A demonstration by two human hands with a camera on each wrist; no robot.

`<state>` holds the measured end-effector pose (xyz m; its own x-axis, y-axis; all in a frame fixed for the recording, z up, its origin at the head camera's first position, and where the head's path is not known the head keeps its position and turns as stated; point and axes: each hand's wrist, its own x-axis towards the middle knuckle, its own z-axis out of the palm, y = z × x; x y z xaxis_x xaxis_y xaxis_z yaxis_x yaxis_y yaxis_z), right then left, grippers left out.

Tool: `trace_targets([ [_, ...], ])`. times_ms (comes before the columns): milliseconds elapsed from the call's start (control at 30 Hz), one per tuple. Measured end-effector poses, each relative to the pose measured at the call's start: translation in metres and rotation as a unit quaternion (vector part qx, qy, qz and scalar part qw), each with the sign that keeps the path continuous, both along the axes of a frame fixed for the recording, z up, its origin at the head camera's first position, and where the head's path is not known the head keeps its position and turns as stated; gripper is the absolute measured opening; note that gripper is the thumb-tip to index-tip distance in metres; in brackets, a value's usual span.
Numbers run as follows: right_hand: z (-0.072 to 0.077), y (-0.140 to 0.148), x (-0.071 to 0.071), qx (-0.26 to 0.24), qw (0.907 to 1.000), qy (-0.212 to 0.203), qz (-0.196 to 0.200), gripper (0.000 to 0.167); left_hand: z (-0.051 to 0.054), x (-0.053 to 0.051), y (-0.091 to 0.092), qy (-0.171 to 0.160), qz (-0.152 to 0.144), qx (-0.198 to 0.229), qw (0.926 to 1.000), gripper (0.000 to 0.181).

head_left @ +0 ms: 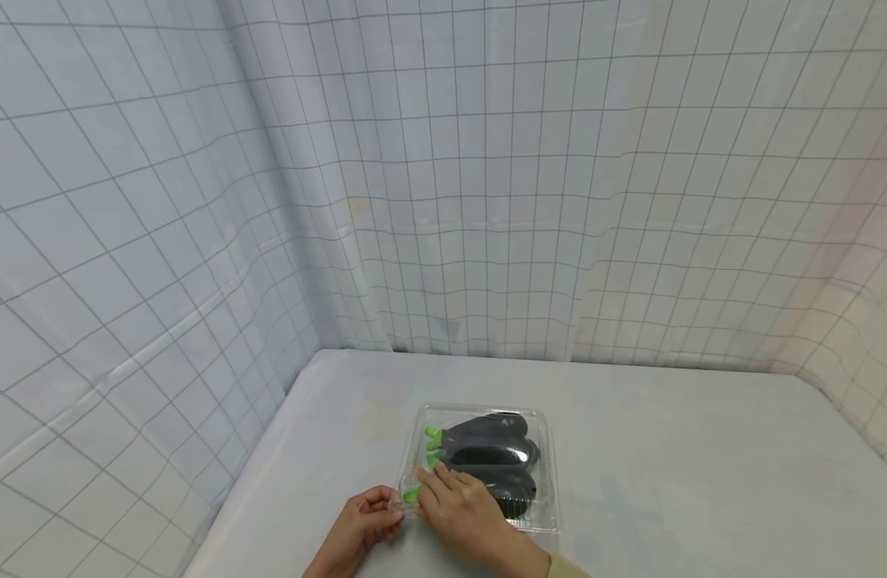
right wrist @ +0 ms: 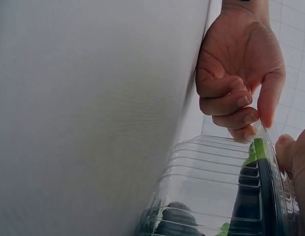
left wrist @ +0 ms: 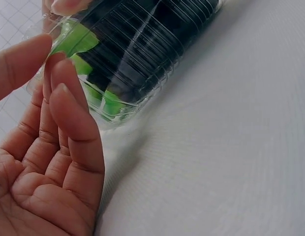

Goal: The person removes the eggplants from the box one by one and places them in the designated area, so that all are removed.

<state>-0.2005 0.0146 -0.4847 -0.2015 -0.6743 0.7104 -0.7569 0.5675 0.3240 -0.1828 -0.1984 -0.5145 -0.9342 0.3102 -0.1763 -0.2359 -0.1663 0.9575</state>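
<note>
A clear plastic clamshell box (head_left: 551,482) with several dark eggplants (head_left: 486,452) inside lies on the white table. The green stems of the eggplants point left. At the box's front left corner my left hand (head_left: 367,518) pinches the clear edge between thumb and fingers; the right wrist view shows this left hand (right wrist: 238,73) from the palm side. My right hand (head_left: 463,514) rests across the lid's front left part, fingers fairly straight, over the lower eggplants. Ribbed side walls of the box (left wrist: 157,49) show in the left wrist view.
The white table (head_left: 703,466) stretches to both sides of the box. White curtains with a grid pattern (head_left: 486,201) hang behind it and along the left and right.
</note>
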Motion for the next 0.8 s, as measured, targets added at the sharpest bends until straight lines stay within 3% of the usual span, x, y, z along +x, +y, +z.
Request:
trace_targets([
  [267, 0.008, -0.001, 0.000, -0.057, 0.9971, -0.049, 0.011, 0.027, 0.000, 0.002, 0.001, -0.010, 0.014, 0.005, 0.9998, 0.010],
  [600, 0.000, -0.001, 0.003, -0.026, 0.9995, -0.015, -0.002, 0.023, 0.000, 0.001, 0.003, 0.000, 0.012, 0.003, 0.9999, 0.014],
  [800, -0.003, 0.000, 0.004, -0.024, 0.9996, 0.015, 0.001, 0.035, -0.001, 0.002, 0.003, -0.004, 0.010, 0.004, 0.9999, 0.009],
])
